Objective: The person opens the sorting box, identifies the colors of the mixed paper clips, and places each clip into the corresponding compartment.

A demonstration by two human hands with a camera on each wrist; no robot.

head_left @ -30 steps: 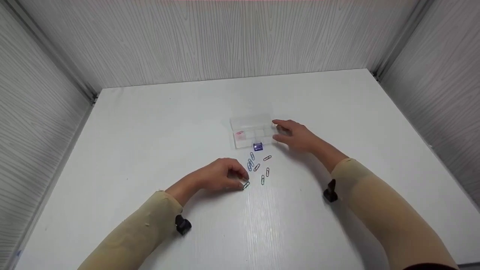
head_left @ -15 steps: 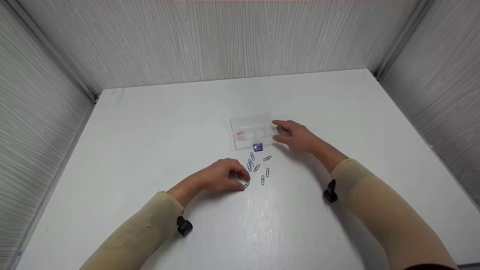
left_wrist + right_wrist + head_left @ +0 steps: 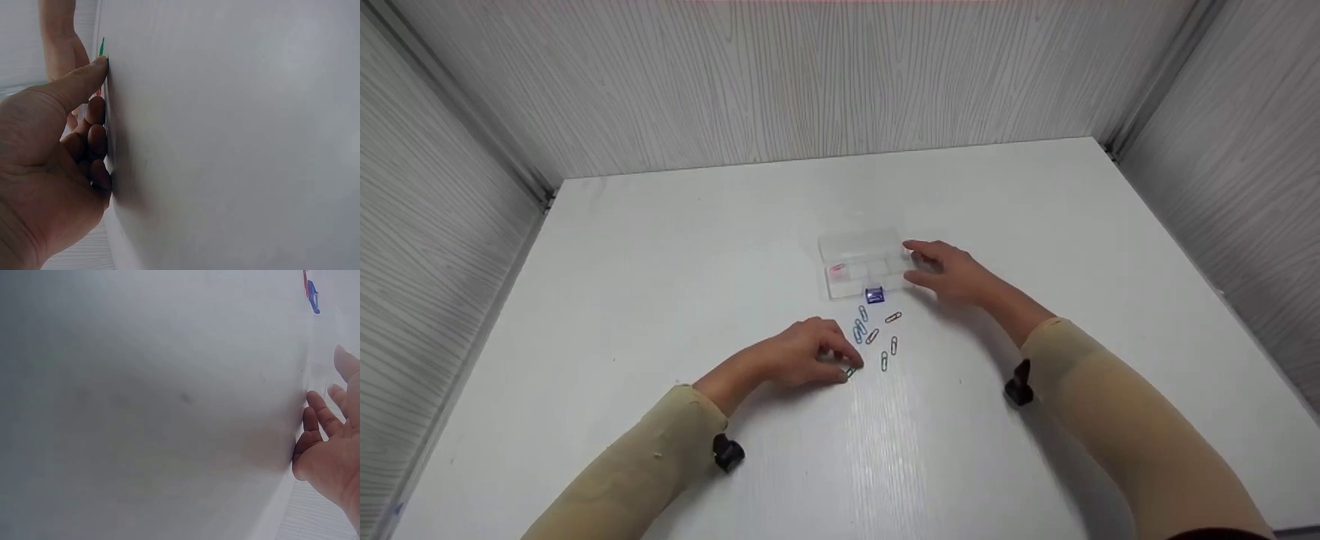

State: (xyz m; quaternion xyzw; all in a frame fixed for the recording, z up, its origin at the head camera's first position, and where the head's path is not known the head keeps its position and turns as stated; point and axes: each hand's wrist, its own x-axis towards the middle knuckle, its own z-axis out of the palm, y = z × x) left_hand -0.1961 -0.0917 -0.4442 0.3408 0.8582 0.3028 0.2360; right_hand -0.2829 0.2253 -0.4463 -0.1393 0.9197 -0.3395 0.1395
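A green paper clip (image 3: 850, 370) lies on the white table between the thumb and forefinger of my left hand (image 3: 802, 352), which pinch it from both sides. In the left wrist view the thumb tip (image 3: 100, 63) is down by the tabletop, with a green end of the clip (image 3: 102, 46) past it. A clear compartment box (image 3: 847, 288) stands with its lid raised and a pink paper clip (image 3: 837, 268) in its back left compartment. My right hand (image 3: 952, 274) rests at the box's right end, thumb and forefinger spread, the other fingers low against the table.
Several loose paper clips lie before the box: blue ones (image 3: 860, 328), brown-red ones (image 3: 893, 317) and another green one (image 3: 884, 361). A purple latch (image 3: 874, 295) sits at the box's front edge. Pale wood-grain panels (image 3: 810, 82) enclose the table (image 3: 675, 247).
My left forefinger has moved slightly right and down, over the far end of the green paper clip. The right hand and the box stay practically where they were.
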